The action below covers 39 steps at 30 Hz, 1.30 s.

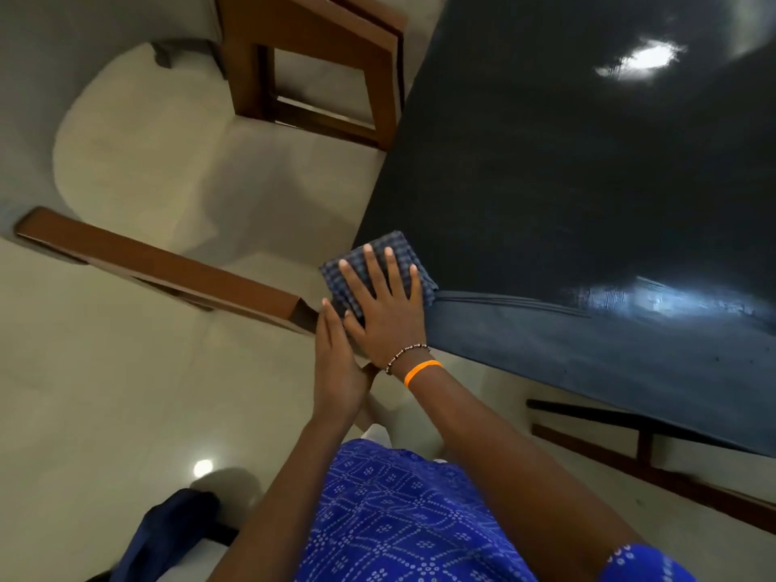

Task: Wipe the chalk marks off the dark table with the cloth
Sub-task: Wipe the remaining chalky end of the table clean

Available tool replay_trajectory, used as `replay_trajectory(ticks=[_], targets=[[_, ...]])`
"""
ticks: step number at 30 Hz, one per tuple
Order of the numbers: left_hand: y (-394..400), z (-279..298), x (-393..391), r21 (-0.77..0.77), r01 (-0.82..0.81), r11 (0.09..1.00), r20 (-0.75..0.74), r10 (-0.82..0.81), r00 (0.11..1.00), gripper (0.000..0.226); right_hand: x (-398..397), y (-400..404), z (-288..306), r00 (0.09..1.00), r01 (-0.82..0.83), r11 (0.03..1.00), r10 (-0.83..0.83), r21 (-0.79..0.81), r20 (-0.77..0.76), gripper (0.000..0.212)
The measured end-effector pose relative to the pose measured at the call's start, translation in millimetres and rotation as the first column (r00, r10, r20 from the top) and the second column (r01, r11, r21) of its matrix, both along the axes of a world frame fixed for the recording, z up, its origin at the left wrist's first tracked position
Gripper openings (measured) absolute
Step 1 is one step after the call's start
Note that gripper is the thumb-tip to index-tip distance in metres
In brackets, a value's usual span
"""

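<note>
Right hand [384, 304] was laid flat, fingers spread, on checked cloth [373, 266] at dark table [546, 182] corner; left hand [336, 359] straight-fingered, cupped below edge. No chalk marks were discernible; wiping judged nearly finished.

Right hand [384, 306] flat, fingers spread; left hand [336, 359] edge-on.

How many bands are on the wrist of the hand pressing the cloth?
2, both on the right hand's wrist: a beaded bracelet nearer the hand, an orange band behind it. The cloth hides neither.
</note>
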<state>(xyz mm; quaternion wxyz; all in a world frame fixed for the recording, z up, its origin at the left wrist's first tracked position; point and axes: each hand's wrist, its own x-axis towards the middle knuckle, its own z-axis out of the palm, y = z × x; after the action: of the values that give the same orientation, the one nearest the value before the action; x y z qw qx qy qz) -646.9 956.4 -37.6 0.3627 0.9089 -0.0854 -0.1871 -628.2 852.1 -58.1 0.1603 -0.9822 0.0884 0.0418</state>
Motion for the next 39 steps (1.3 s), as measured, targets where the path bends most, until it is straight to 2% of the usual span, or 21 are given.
replay_trajectory(ticks=[3, 5, 8, 11, 15, 20, 24, 27, 29, 34, 39], targets=[[-15, 4, -12, 0.201, 0.024, 0.979, 0.135, -0.052, 0.990, 0.104, -17, -19, 0, 0.997, -0.069, 0.998, 0.069, 0.005, 0.017, 0.063], [-30, 6, -23, 0.255, 0.081, 0.964, 0.171, -0.127, 0.977, 0.104, -34, -44, 0, 0.999, -0.046, 0.999, 0.046, -0.002, 0.025, 0.063], [-62, 6, -43, 0.270, 0.236, 0.933, 0.181, -0.291, 0.940, 0.107, -63, -98, 1, 0.996, 0.082, 0.996, -0.081, -0.027, 0.033, 0.066], [-103, 6, -66, 0.307, 0.395, 0.866, 0.193, -0.463, 0.865, 0.106, -102, -164, 4, 0.966, 0.259, 0.963, -0.258, -0.070, 0.023, 0.068], [-156, 7, -95, 0.310, 0.519, 0.796, 0.239, -0.594, 0.768, 0.093, -157, -249, 7, 0.885, 0.465, 0.880, -0.466, -0.098, 0.017, 0.067], [-206, 8, -129, 0.278, 0.618, 0.736, 0.311, -0.677, 0.667, 0.076, -220, -332, 7, 0.754, 0.656, 0.748, -0.656, -0.104, 0.032, 0.069], [-232, 9, -155, 0.322, 0.660, 0.679, 0.316, -0.734, 0.601, 0.067, -262, -379, 7, 0.640, 0.766, 0.633, -0.768, -0.114, 0.027, 0.067], [-240, 6, -168, 0.325, 0.662, 0.676, 0.300, -0.737, 0.605, 0.059, -274, -397, 7, 0.569, 0.819, 0.567, -0.822, -0.089, 0.002, 0.064], [-240, 5, -172, 0.307, 0.656, 0.689, 0.282, -0.725, 0.628, 0.056, -274, -399, 7, 0.553, 0.830, 0.552, -0.833, -0.078, -0.005, 0.063], [-240, 6, -171, 0.311, 0.647, 0.696, 0.283, -0.717, 0.637, 0.053, -281, -393, 10, 0.575, 0.817, 0.576, -0.818, -0.035, -0.036, 0.064], [-244, 8, -169, 0.292, 0.630, 0.720, 0.283, -0.694, 0.662, 0.051, -335, -349, 9, 0.594, 0.801, 0.592, -0.804, -0.085, -0.005, 0.065]])
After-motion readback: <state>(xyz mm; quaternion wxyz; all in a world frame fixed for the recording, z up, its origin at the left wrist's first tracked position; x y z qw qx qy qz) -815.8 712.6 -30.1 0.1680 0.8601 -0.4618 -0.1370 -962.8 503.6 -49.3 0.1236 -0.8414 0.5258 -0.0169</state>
